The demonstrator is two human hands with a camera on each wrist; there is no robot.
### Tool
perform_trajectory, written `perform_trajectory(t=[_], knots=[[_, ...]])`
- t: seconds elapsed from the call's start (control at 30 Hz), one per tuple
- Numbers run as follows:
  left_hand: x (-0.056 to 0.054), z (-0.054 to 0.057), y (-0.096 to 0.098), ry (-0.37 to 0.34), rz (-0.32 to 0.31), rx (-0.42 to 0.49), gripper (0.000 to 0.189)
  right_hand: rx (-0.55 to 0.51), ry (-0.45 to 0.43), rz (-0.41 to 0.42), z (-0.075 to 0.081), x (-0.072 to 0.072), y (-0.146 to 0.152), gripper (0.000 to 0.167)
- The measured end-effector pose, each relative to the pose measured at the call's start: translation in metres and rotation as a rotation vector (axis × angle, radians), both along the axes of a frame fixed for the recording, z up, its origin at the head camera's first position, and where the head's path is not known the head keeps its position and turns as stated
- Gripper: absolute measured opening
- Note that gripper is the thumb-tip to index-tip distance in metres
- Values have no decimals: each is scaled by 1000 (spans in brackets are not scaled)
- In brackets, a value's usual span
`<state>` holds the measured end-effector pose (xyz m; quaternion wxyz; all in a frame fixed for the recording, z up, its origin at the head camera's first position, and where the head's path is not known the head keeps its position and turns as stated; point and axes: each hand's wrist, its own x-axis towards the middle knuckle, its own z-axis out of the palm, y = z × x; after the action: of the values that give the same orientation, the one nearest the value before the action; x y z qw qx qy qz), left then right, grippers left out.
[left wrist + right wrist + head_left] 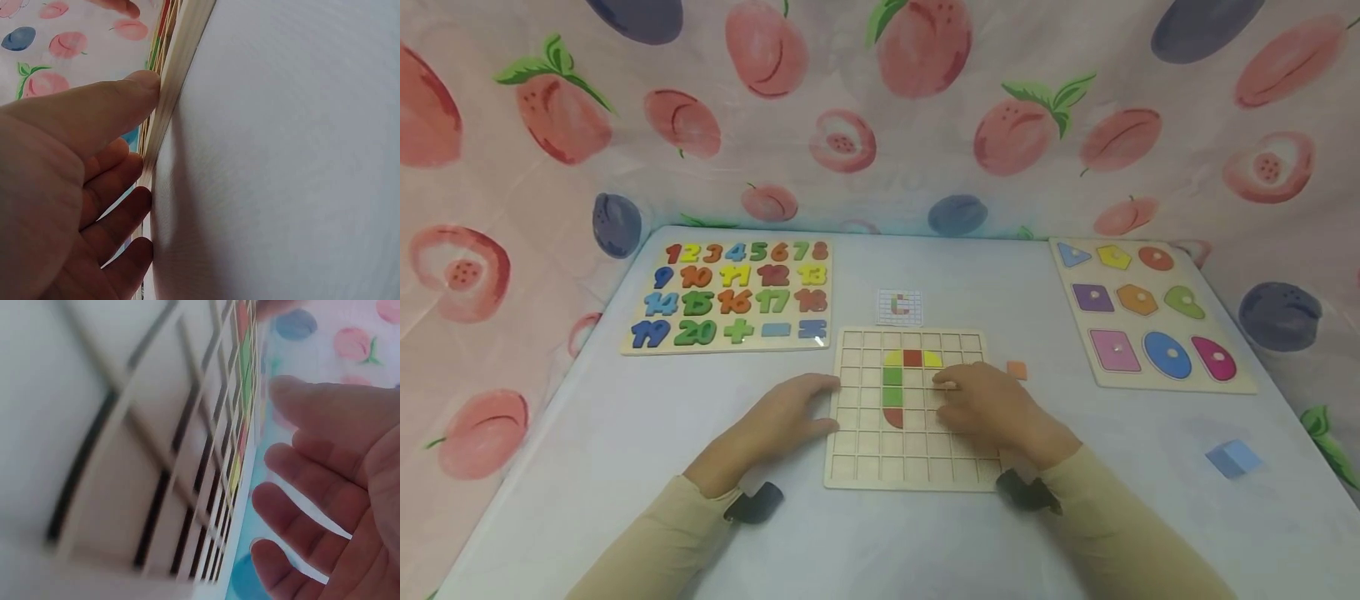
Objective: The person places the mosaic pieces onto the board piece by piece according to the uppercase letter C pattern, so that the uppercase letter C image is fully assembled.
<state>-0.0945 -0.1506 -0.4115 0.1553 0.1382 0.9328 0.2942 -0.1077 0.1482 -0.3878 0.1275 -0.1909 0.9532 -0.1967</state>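
A wooden grid board (pixel 865 467) lies flat in front of me. In its cells sit a yellow rounded piece (pixel 893 359), a red square (pixel 913 358), another yellow rounded piece (pixel 933 360), two green squares (pixel 892 387) in a column and a red rounded piece (pixel 893 417) below them. My left hand (pixel 782 421) rests its thumb and fingertips against the board's left side (pixel 178 69). Over the right part of the board hovers my right hand (pixel 992 408), fingers loosely bent, hiding some cells. The right wrist view shows nothing between its fingers (pixel 294 515).
Behind the board lies a small pattern card (pixel 899 321). An orange square (pixel 1017 370) sits right of the board, and a blue block (pixel 1234 458) farther right. A number puzzle (pixel 730 346) stands back left; a shape puzzle (pixel 1180 385) lies back right. Peach-print cloth hangs behind.
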Motion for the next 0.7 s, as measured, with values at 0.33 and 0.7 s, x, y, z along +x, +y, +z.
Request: perform_trajectory(t=[0.33, 0.7], knots=[[0, -1, 0, -3, 1, 0, 60, -19, -1, -99, -2, -2, 37, 43], [0, 0, 0, -3, -1, 2, 60, -12, 7, -168, -8, -7, 70, 49]])
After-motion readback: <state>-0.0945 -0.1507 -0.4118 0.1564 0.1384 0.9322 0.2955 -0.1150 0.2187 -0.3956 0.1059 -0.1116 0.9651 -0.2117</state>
